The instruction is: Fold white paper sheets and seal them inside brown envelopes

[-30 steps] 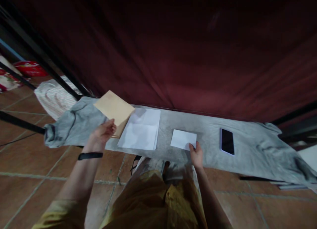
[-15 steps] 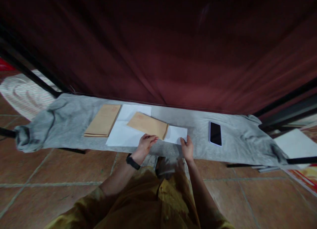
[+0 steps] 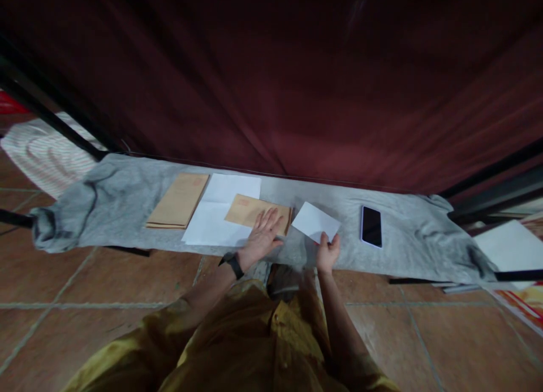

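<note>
Brown paper, in the form of a flat rectangular envelope (image 3: 237, 211), lies in front of the person on a narrow counter covered with soft grey cloth (image 3: 413, 228). Its left part overlaps large white paper sheets (image 3: 214, 216) with a crease across them; its right end rests on the cloth. The person's left hand (image 3: 265, 233), a black band (image 3: 231, 263) at the wrist, lies palm down on this envelope, fingers spread, its grip wide and closed on nothing. The right hand (image 3: 327, 254) has a narrow grip, thumb and fingers pinching a small white rectangular card (image 3: 314, 219) at its near right corner. The card seems slightly raised, its left corner right by the envelope's right end; whether they touch cannot be told.

Left of the sheets lies a neat stack of brown paper envelopes (image 3: 177, 202). Right of the card is a dark-screened smartphone with a pale purple edge (image 3: 371, 227).

For good handling, the left palm should press evenly so the envelope does not slide, and the right hand should pinch lightly at the edge, to avoid bending the card.

The held-down envelope and the stack each bear a faint reddish mark, too small to read. No brand is legible on the smartphone.
</note>
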`<state>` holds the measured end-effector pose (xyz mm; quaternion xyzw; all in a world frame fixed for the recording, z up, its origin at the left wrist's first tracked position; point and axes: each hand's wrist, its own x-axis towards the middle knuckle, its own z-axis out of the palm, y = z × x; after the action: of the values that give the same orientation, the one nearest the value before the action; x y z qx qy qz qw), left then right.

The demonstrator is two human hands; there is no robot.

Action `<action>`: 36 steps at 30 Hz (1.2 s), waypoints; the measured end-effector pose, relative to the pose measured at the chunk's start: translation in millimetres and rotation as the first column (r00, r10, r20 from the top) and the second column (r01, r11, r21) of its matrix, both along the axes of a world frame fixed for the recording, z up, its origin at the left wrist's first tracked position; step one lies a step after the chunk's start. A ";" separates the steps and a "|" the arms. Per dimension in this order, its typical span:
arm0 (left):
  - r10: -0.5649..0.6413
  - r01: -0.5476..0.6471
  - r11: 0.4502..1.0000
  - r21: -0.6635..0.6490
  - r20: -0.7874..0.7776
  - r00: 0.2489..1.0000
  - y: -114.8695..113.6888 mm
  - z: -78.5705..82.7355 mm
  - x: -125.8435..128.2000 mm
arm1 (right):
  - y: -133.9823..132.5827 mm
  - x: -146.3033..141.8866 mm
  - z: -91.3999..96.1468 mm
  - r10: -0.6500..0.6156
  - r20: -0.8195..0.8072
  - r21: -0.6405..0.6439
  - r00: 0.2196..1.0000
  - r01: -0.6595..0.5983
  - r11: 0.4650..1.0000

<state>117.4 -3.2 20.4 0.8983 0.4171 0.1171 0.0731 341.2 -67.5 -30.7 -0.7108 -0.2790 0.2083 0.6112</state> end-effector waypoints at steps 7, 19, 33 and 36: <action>-0.061 0.018 0.977 -0.214 -0.194 0.979 53.0 -6.5 5.5 | -3.2 -0.8 10.1 0.017 0.001 0.000 1.000 -0.017 1.000; -0.157 0.041 0.921 -0.387 -0.273 0.949 84.4 4.9 8.8 | -2.0 5.6 -5.3 0.045 -0.033 0.050 0.998 -0.043 0.998; -0.058 -0.055 0.945 -0.321 -0.333 0.941 82.8 17.8 13.4 | -3.0 0.8 -3.6 0.090 -0.041 0.036 0.995 -0.089 0.995; -0.056 -0.055 0.949 -0.311 -0.337 0.940 79.7 22.0 15.6 | -3.0 0.3 -4.1 0.105 -0.039 0.029 0.994 -0.104 0.994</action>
<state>133.0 76.5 42.4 0.8815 0.4367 -0.1088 0.1426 341.5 -70.5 -34.8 -0.6824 -0.3063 0.2506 0.6145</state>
